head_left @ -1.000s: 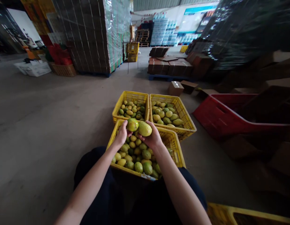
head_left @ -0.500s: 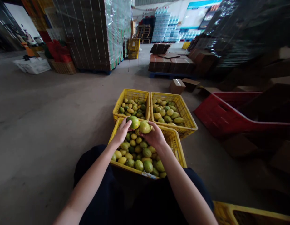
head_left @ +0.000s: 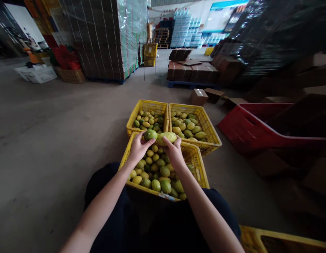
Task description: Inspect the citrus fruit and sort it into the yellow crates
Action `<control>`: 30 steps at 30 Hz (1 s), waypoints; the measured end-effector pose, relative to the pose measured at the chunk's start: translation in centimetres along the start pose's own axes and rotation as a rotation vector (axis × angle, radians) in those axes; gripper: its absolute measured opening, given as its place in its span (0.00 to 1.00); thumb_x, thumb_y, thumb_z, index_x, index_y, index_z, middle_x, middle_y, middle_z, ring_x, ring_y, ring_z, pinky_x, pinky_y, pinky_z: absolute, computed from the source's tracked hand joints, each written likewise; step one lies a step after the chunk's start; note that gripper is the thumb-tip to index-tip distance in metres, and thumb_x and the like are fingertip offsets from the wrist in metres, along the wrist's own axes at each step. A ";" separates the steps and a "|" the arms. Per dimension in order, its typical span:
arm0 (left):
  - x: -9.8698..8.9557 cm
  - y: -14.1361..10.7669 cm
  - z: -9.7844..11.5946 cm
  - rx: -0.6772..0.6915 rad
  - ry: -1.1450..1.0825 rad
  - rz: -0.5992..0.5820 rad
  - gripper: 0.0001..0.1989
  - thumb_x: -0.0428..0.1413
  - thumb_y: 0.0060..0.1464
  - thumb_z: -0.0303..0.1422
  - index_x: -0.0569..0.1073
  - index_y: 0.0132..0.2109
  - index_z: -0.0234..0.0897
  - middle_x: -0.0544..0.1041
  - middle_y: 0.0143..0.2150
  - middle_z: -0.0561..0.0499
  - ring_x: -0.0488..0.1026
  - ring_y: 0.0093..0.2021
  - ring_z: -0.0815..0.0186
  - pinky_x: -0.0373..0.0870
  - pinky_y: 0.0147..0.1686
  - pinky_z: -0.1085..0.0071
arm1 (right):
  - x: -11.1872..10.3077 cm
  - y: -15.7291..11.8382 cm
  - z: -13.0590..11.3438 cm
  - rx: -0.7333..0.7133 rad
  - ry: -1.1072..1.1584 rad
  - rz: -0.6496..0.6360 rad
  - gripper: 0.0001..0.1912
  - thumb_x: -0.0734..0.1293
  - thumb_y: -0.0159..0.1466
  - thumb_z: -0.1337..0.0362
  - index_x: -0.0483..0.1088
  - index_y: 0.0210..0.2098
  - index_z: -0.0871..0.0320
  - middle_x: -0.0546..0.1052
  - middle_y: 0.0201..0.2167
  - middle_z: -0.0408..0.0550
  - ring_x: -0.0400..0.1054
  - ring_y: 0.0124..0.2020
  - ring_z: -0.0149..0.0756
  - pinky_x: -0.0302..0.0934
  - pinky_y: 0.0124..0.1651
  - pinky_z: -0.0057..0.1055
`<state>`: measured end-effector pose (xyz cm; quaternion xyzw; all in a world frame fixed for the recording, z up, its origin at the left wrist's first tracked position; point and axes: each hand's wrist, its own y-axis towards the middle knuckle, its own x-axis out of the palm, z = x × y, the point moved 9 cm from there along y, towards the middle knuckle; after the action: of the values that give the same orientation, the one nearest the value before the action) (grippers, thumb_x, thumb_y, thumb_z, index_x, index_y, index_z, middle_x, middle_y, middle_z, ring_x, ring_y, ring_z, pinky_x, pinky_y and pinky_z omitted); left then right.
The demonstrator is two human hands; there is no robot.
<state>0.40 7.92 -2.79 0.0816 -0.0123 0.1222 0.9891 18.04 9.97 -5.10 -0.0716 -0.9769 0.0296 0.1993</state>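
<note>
Green fruit (head_left: 150, 134), yellow fruit (head_left: 166, 138): side by side above front crate (head_left: 196, 160) | left hand (head_left: 138, 149): curled around green fruit | right hand (head_left: 174, 152): curled around yellow fruit | lifted, not yet set down; loose fruit (head_left: 155, 185) below | left rear crate (head_left: 133, 115), right rear crate (head_left: 209, 126): part-filled

The floor (head_left: 60, 116) is dim, the view's edges blurred.

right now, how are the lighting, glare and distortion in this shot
Head view: dim foreground, brighter bottle stacks behind; glare on the clear stretch wrap; the tall strapped stack leans leftward, stretched; held green fruit fairly clear; dark trousers sunk in shadow.
</note>
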 end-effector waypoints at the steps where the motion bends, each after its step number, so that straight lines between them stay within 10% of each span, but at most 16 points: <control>1: -0.2 0.0 0.1 0.024 0.032 0.019 0.29 0.68 0.45 0.42 0.73 0.53 0.34 0.76 0.51 0.39 0.77 0.45 0.59 0.74 0.47 0.63 | -0.1 -0.1 -0.1 -0.030 -0.058 -0.001 0.31 0.76 0.49 0.57 0.58 0.47 0.48 0.73 0.43 0.41 0.71 0.45 0.37 0.73 0.41 0.30; 10: -1.4 0.1 0.7 0.124 0.143 0.163 0.26 0.68 0.46 0.41 0.75 0.50 0.35 0.74 0.49 0.41 0.75 0.45 0.59 0.74 0.44 0.66 | 1.2 -1.0 -1.9 -0.348 -0.457 -0.109 0.39 0.77 0.48 0.55 0.57 0.52 0.53 0.71 0.46 0.51 0.68 0.48 0.48 0.63 0.55 0.47; 20: -0.3 0.2 -0.7 -0.077 -0.093 0.054 0.24 0.66 0.47 0.44 0.75 0.49 0.35 0.78 0.50 0.43 0.77 0.48 0.58 0.72 0.48 0.65 | 2.6 -1.7 -1.5 -0.606 -0.809 -0.303 0.39 0.70 0.57 0.58 0.50 0.63 0.57 0.66 0.60 0.65 0.63 0.61 0.57 0.58 0.61 0.56; 30: -0.1 -0.4 1.4 0.232 0.306 0.035 0.26 0.69 0.43 0.39 0.77 0.51 0.40 0.74 0.47 0.44 0.73 0.46 0.59 0.71 0.44 0.66 | 1.9 -1.6 -4.5 -0.742 -0.933 -0.265 0.36 0.66 0.55 0.68 0.53 0.62 0.55 0.69 0.58 0.62 0.64 0.57 0.56 0.59 0.59 0.58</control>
<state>0.42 7.34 -1.47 0.1751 0.1509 0.1511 0.9611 17.90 8.85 -0.15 0.0066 -0.9069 -0.3094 -0.2861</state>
